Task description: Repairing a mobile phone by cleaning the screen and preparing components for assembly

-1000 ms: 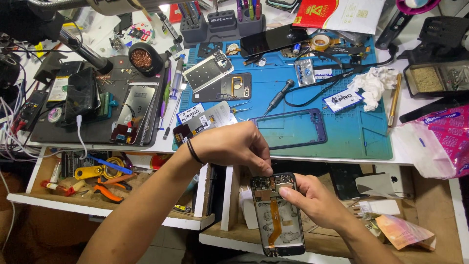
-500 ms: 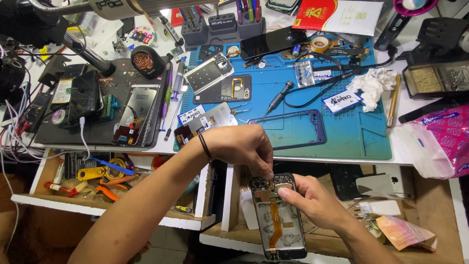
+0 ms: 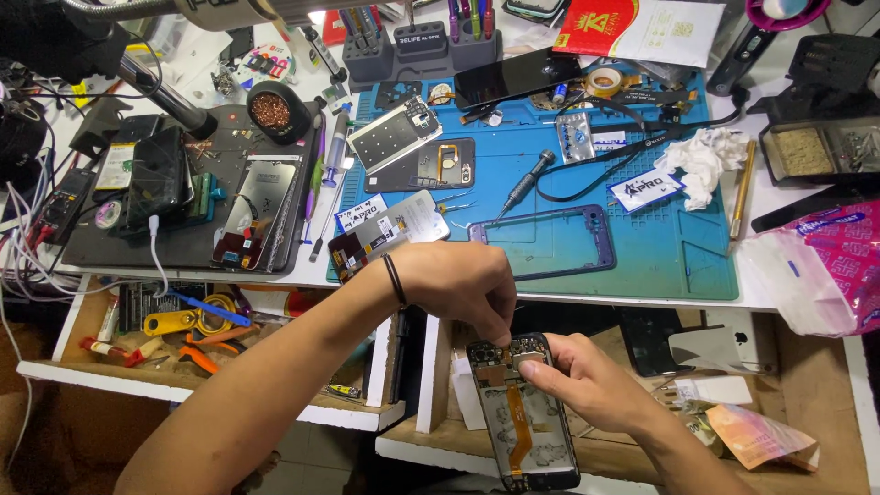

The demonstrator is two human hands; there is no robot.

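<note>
I see both hands low in the head view, below the front edge of the blue rubber work mat (image 3: 642, 247). The opened black smartphone body with an orange flex ribbon down its middle (image 3: 524, 417) sits in front of the mat, over the open wooden drawer (image 3: 807, 394), well apart from the mat's own clutter. My right hand (image 3: 587, 385) grips the phone's upper right edge — fingers curled and clamped on it, thumb pressed at the top corner. My left hand (image 3: 454, 284), black band on the wrist, comes down from the mat side; its fingertips are pinched together on the phone's top end near the camera area — whether they hold a small part, I cannot tell.

On the mat: an empty dark blue phone frame (image 3: 550, 240) near the front edge, a black-handled screwdriver (image 3: 524, 183) just behind it, a crumpled white tissue (image 3: 701, 158) toward the right end. Left of the mat, a dark grey pad (image 3: 137, 243) carries more phone parts.
</note>
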